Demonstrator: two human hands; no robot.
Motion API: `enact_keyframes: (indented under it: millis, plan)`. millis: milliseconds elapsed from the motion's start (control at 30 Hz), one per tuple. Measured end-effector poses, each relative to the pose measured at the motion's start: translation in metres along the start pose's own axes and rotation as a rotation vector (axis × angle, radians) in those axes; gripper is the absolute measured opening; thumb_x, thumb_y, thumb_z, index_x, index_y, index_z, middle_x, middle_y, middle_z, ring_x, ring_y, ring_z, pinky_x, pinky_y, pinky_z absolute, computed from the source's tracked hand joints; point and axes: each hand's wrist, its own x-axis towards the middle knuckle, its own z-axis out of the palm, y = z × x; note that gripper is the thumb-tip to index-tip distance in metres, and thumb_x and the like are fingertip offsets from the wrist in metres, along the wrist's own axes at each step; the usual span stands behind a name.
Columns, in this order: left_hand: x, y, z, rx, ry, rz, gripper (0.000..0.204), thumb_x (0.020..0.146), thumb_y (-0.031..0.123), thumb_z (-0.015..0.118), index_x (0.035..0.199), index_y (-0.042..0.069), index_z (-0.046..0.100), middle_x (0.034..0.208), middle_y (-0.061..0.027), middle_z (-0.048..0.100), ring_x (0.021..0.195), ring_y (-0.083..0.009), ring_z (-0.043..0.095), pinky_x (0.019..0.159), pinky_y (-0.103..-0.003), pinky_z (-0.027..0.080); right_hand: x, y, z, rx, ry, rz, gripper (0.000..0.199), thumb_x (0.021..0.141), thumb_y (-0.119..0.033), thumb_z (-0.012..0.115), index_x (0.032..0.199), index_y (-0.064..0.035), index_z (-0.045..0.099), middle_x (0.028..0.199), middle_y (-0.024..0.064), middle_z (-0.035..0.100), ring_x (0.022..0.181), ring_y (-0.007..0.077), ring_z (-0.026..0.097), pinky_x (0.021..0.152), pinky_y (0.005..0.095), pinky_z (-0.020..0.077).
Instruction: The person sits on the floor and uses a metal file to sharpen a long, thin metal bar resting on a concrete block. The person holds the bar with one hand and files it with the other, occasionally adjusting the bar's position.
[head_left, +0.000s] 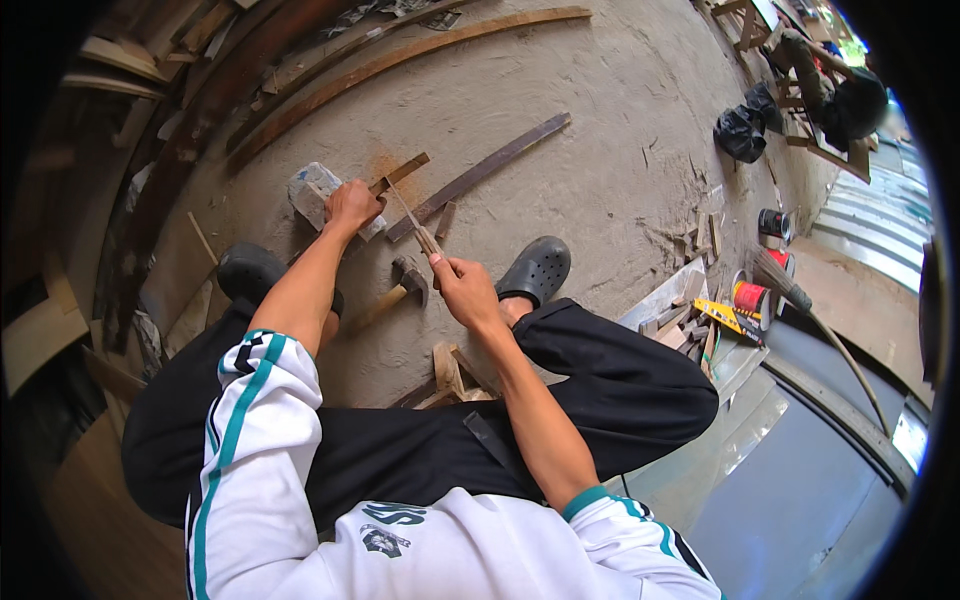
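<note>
My left hand point(352, 207) is closed around a short brown wood strip point(410, 168), pressing it on a pale block point(308, 187) with white and blue patches. The strip's far end sticks out past the block. In my right hand point(466, 293) is the wooden handle of a handsaw point(427, 240). Its thin blade points up and left, the tip beside the strip; whether it touches the wood I cannot tell. Reddish sawdust point(384, 163) lies on the floor behind the strip. Between my feet rests a hammer point(411, 280) with a wooden handle.
A long dark wood bar point(490, 172) and a small offcut point(446, 219) lie nearby. Long planks point(420, 52) are at the far left. On the right are cans point(752, 300), a yellow-handled saw point(728, 318), a brush point(782, 280) and wood scraps. Another person point(855, 105) is at the far right.
</note>
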Motion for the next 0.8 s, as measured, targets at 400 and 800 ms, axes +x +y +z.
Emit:
enact_keyframes:
  millis: [400, 800]
  plan:
    - [-0.009, 0.001, -0.002, -0.005, 0.011, 0.021, 0.044, 0.077, 0.041, 0.070, 0.104, 0.007, 0.074, 0.101, -0.0214, 0.072, 0.097, -0.0399, 0.069, 0.085, -0.047, 0.054, -0.100, 0.003, -0.068, -0.073, 0.149, 0.124, 0.044, 0.097, -0.035, 0.057, 0.076, 0.0034, 0.065, 0.056, 0.0086, 0.055, 0.052, 0.0153, 0.051, 0.052, 0.0337, 0.0399]
    - [-0.014, 0.014, -0.006, 0.117, 0.440, 0.563, 0.016, 0.083, 0.021, 0.065, 0.094, 0.011, 0.070, 0.100, -0.0091, 0.065, 0.098, -0.0292, 0.065, 0.076, -0.044, 0.054, -0.087, -0.035, -0.112, -0.005, 0.261, 0.123, 0.050, 0.092, -0.041, 0.061, 0.075, 0.0061, 0.060, 0.064, 0.0247, 0.058, 0.058, 0.0394, 0.058, 0.058, 0.0436, 0.0446]
